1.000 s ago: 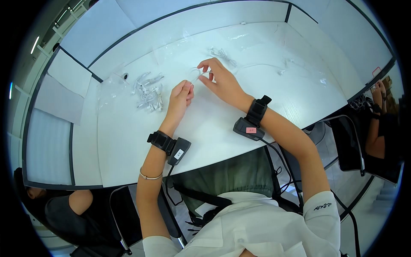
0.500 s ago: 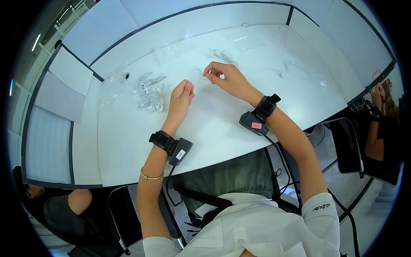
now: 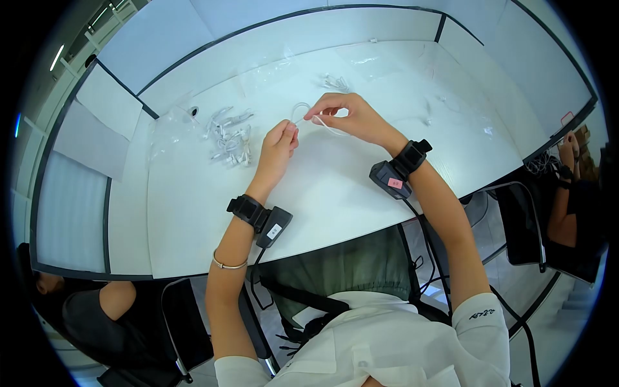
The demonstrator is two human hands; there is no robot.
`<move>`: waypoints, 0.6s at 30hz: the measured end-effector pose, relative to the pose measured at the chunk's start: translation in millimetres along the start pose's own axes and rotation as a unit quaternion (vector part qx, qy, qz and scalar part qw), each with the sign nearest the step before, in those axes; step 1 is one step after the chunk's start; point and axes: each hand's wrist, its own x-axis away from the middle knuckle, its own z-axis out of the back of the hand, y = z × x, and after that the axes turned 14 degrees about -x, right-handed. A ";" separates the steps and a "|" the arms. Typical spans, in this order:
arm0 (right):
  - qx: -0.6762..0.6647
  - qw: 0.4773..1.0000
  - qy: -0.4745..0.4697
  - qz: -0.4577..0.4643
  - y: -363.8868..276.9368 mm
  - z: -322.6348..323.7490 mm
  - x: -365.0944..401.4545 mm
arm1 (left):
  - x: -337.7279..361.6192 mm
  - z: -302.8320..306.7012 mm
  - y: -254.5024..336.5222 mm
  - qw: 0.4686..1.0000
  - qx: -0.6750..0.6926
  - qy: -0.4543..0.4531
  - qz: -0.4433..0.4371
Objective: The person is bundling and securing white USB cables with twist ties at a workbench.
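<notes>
A thin white cable [image 3: 303,113] is looped between my two hands over the white table [image 3: 322,180]. My left hand [image 3: 278,149] pinches one part of the loop with fingertips together. My right hand [image 3: 348,116] pinches the cable a little to the right and above, with a strand trailing under it toward the right. Both wrists carry black strapped devices.
A pile of coiled white cables [image 3: 229,138] lies left of my hands beside clear plastic bags [image 3: 169,126]. Another small white bundle [image 3: 334,82] and loose cables sit farther back. Other people sit at the lower left [image 3: 77,316] and far right [image 3: 570,193].
My right hand swung from above the loop down and to the right, drawing the cable with it. My left hand stayed nearly still, holding the loop.
</notes>
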 end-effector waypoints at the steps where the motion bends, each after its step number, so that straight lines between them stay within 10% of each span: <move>1: -0.002 1.000 0.001 -0.002 1.0 0.8 0.4 | 0.5 -0.5 1.4 1.000 0.005 -0.003 0.000; 18: -0.077 0.989 0.034 -0.123 1.0 -8.3 2.4 | 2.1 -3.3 2.7 1.000 0.021 -0.017 -0.010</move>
